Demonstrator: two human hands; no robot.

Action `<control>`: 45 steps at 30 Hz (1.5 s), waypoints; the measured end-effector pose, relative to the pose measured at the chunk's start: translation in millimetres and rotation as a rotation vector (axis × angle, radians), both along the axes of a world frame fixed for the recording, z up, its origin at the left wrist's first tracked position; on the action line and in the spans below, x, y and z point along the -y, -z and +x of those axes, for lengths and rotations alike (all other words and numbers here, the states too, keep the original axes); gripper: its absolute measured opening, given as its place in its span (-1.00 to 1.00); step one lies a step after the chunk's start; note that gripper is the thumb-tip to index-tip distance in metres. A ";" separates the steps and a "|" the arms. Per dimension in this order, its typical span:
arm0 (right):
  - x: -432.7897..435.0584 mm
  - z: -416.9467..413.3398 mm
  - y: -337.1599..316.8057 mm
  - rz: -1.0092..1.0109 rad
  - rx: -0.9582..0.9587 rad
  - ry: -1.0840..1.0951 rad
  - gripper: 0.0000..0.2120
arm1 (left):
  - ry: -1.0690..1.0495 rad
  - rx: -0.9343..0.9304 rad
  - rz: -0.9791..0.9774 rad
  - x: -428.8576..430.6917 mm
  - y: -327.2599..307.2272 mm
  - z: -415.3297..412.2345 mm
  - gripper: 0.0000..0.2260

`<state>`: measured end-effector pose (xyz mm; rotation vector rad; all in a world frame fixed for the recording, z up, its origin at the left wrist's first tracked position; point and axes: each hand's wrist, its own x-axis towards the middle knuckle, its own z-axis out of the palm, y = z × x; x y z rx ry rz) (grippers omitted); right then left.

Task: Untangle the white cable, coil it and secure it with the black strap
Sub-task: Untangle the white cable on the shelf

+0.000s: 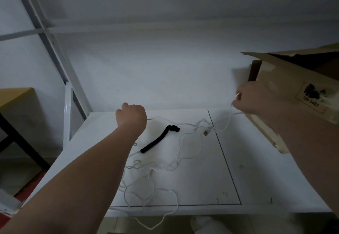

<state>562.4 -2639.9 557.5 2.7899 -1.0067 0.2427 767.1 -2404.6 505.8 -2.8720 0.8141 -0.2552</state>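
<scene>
Two hands work above the white table [260,171], well apart from each other. My left hand [131,114] is curled into a fist near the far left of the tabletop. A strand of the white cable [156,169] leaves the right side of the fist, so I grip the cable there; the fingers themselves are hidden behind the hand. My right hand [256,98] is raised in front of the cardboard box [286,87] at the right edge of the table. Its fingertips pinch a short bend of the cable, and the strand drops from the pinch to the tabletop.

Most of the cable lies loose and tangled on the table between my forearms. The plug [207,132] rests near the seam in the tabletop. One loop hangs over the near edge of the table.

The black strap [158,140] lies flat on the table, just right of my left wrist. No hand touches it. Its far end is folded over.
</scene>
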 end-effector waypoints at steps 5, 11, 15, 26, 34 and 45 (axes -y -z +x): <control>-15.3 -7.2 -4.9 -0.275 -0.166 -0.007 -0.32 | -0.038 0.019 0.065 1.6 -10.6 -11.7 -0.88; -25.3 16.1 -16.2 -0.137 -0.111 0.056 -0.42 | 0.050 -0.199 0.160 16.5 -9.4 -24.5 -0.67; -39.8 37.3 -23.2 0.251 0.036 0.000 -0.64 | 0.369 -1.128 -0.466 45.5 -23.5 -64.8 -0.33; -48.0 32.1 -36.3 0.321 0.662 -0.098 -0.58 | 0.388 -1.040 -0.771 73.2 -30.5 -80.0 -0.78; -67.7 24.2 3.5 1.345 0.316 -0.189 -0.73 | 0.310 -1.069 -1.039 80.6 -38.1 -69.4 -0.66; -61.4 33.7 17.7 1.254 0.670 0.060 -0.95 | 0.126 -1.091 -1.157 77.5 -49.7 -53.9 -0.70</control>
